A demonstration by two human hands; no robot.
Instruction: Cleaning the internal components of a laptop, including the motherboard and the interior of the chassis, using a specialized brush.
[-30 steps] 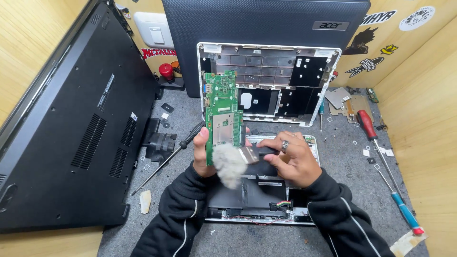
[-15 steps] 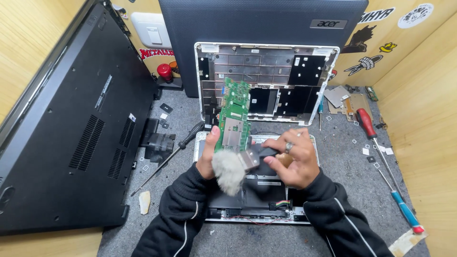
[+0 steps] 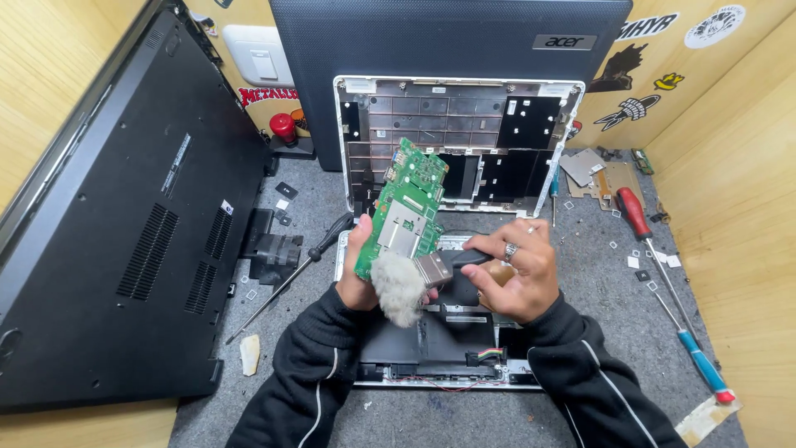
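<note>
Mid-frame, the left hand (image 3: 358, 278) grips a green circuit board (image 3: 404, 207) upright; the right hand (image 3: 518, 274) clasps a brush (image 3: 414, 278), bristles touching the board's lower edge.

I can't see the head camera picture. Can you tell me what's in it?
A person's left hand holds up a green rectangular circuit board while the right hand brushes its lower edge with a fluffy grey-bristled brush. Below lies an opened laptop base on a grey mat, with a red-handled screwdriver at the right.
</note>
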